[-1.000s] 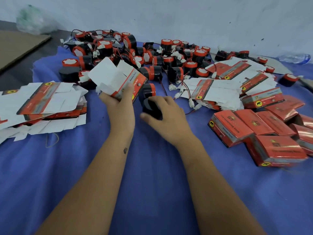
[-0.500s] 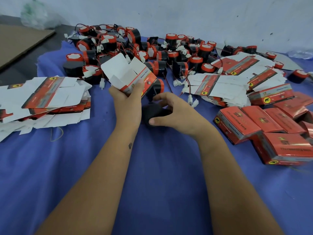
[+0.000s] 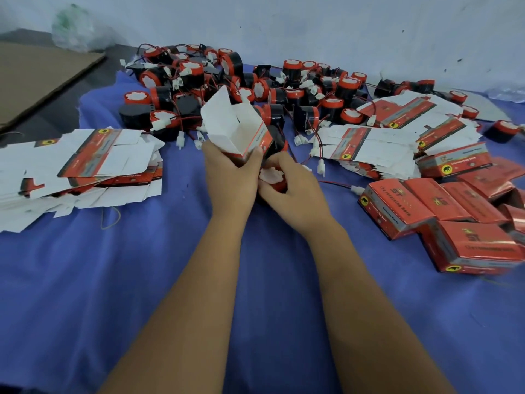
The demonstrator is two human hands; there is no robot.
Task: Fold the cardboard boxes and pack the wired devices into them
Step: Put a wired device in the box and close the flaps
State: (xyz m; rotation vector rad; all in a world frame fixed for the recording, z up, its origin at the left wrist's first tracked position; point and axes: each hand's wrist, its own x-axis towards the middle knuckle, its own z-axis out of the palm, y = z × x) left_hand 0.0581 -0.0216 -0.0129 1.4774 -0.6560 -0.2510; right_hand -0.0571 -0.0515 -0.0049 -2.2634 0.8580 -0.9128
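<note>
The blue cloth (image 3: 142, 294) lay bare across the whole near side, on both sides of the forearms, giving open passage there. To the left, a spread of flat cartons (image 3: 82, 166) blocked the way. Ahead, a dense heap of devices (image 3: 255, 89) with tangled wires barred the far side up to the wall (image 3: 312, 27). To the right, more flat cartons (image 3: 383, 146) and a cluster of folded boxes (image 3: 443, 206) filled the cloth. A loose wire (image 3: 338, 185) crossed the narrow gap between the right hand (image 3: 295, 194) and those boxes.
</note>
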